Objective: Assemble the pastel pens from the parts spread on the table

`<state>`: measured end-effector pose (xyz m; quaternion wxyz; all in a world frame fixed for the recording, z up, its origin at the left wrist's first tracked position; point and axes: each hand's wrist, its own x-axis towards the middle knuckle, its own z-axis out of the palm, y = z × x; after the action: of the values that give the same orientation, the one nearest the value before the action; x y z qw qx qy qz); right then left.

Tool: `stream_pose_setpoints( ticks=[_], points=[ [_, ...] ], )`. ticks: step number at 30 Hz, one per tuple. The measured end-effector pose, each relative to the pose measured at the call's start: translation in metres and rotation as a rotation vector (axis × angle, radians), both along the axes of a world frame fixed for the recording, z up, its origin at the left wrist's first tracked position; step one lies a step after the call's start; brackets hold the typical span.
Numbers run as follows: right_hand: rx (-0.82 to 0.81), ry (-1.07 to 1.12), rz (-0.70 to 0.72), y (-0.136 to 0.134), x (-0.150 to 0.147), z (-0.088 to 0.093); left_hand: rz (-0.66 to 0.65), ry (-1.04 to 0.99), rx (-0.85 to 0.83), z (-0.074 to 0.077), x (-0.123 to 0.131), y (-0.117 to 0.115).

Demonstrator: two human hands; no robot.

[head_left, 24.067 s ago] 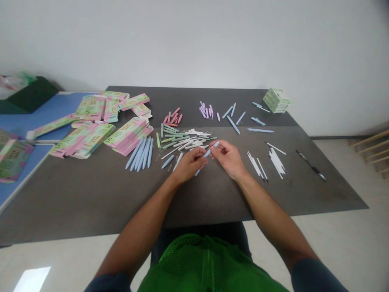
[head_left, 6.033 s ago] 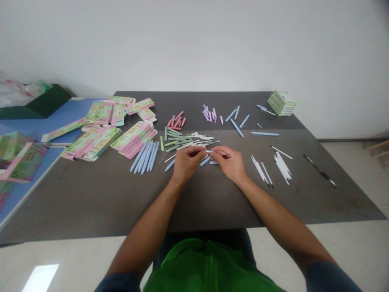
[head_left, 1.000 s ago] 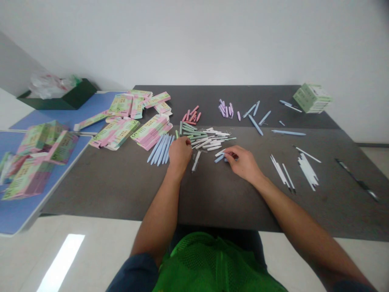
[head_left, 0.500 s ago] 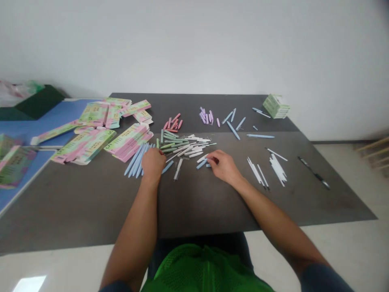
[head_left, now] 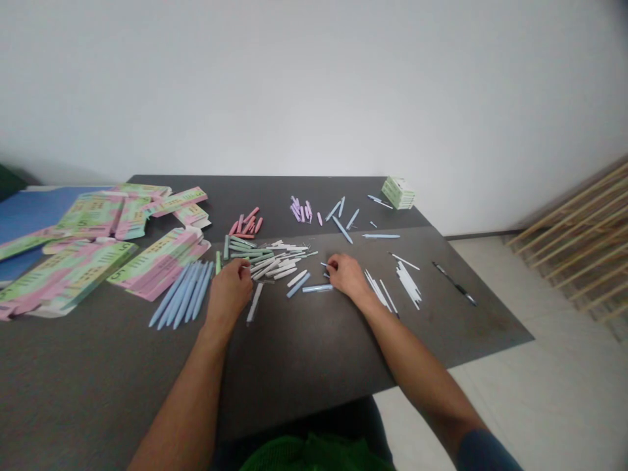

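Note:
My left hand (head_left: 230, 290) rests with curled fingers at the left edge of a heap of white pen parts (head_left: 282, 267) and green pen barrels (head_left: 245, 247). Whatever its fingers may hold is hidden. Left of it lies a fan of light blue pen barrels (head_left: 181, 294); a white pen part with a clear clip (head_left: 254, 302) is just to its right. My right hand (head_left: 347, 276) is closed in a pinch, with a small light blue pen part (head_left: 324, 264) showing at its fingertips. Two light blue pieces, one tilted (head_left: 298, 286) and one level (head_left: 318, 288), lie beside it.
Flattened pink-and-green cartons (head_left: 159, 261) cover the left side. Red (head_left: 248, 224) and purple pen parts (head_left: 301, 210) lie farther back, near blue pens (head_left: 342, 229) and a small green box (head_left: 398, 193). White refills (head_left: 408, 284) and a black pen (head_left: 455, 284) lie right.
The view has turned to the right. My right hand has moved off the blue pieces, which now show fully. My left hand has shifted slightly right, away from the blue barrels.

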<state>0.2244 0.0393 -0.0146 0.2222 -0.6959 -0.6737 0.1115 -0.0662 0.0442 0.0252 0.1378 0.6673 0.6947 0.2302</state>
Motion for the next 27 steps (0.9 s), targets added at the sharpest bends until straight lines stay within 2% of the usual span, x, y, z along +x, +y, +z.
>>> stream_pose_setpoints(
  ticks=[3, 7, 8, 10, 13, 17, 22, 27],
  points=[
    [-0.039, 0.023, -0.018, 0.014, 0.017, 0.011, -0.081, -0.116, 0.027, 0.0, 0.014, -0.004],
    [-0.026, -0.054, -0.184, 0.054, 0.063, 0.028, -0.111, -0.203, 0.046, -0.001, 0.021, -0.008],
    [-0.037, -0.105, -0.268, 0.066, 0.076, 0.031, -0.11, -0.215, 0.044, -0.001, 0.021, -0.008],
    [-0.046, -0.143, -0.345, 0.088, 0.1, 0.034, -0.102, -0.237, 0.028, -0.001, 0.022, -0.01],
    [-0.066, -0.182, -0.422, 0.114, 0.127, 0.031, -0.093, -0.259, 0.0, 0.0, 0.024, -0.012],
    [-0.086, -0.243, -0.462, 0.134, 0.145, 0.016, -0.087, -0.304, 0.003, 0.001, 0.028, -0.015],
    [-0.088, -0.294, -0.415, 0.143, 0.153, -0.002, -0.093, -0.354, -0.015, -0.001, 0.032, -0.017],
    [-0.086, -0.295, -0.392, 0.142, 0.153, -0.003, -0.12, -0.375, -0.024, -0.002, 0.036, -0.019]
  ],
)
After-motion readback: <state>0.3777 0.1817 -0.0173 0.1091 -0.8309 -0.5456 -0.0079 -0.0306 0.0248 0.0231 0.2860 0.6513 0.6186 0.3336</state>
